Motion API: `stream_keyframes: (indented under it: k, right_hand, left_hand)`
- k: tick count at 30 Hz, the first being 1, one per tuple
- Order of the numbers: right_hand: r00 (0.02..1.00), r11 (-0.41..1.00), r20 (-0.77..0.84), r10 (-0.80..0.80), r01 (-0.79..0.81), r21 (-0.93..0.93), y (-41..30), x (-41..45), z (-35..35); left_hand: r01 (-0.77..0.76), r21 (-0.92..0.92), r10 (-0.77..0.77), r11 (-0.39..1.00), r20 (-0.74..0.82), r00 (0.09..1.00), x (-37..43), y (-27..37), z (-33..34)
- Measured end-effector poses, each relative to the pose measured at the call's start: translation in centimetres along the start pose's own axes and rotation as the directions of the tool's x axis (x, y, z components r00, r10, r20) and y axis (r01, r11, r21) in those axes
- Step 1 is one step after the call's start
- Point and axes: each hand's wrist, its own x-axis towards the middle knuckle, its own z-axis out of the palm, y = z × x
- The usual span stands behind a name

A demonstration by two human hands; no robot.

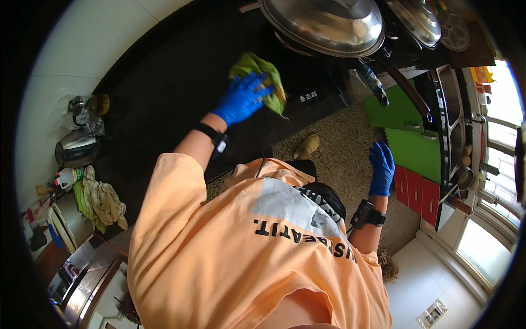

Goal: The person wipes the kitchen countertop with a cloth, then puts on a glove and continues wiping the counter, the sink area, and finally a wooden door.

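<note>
My left hand [246, 96], in a blue glove, presses on a crumpled green cloth [276, 98] lying on the black countertop [172, 70]. The cloth bunches around the fingers and sticks out beyond them; the palm side is hidden. Just right of the cloth is the dark cooktop's front part with white writing. My right hand [381, 168], also blue-gloved, hangs over the floor near green cabinet doors [411, 152]. Its fingers are extended, and no object shows in it. Both wrists wear black straps with small devices.
A lidded wok [324, 24] stands beyond the cloth, its handle [404, 86] jutting over the counter edge. Another lidded pan [417, 20] is at the upper right. A glass jug [96, 105], an electric kettle [77, 149] and draped cloths [102, 197] line the left side. A sink [452, 107] lies right.
</note>
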Motion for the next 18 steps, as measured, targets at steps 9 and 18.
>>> stream_keyframes:
  k: [9, 18]
  right_hand:
    - [0.994, 0.999, -0.099, 0.038, -0.04, -0.016, 1.3, -3.0, -3.2]
    - [0.979, 0.993, -0.179, 0.1, -0.109, -0.041, 1.3, -6.5, -6.3]
  left_hand:
    - [0.704, -0.018, -0.697, 0.71, 0.121, 0.707, 6.3, -14.2, -0.9]
    - [0.494, 0.087, -0.501, 0.865, 0.103, 0.859, 12.4, -15.8, 1.0]
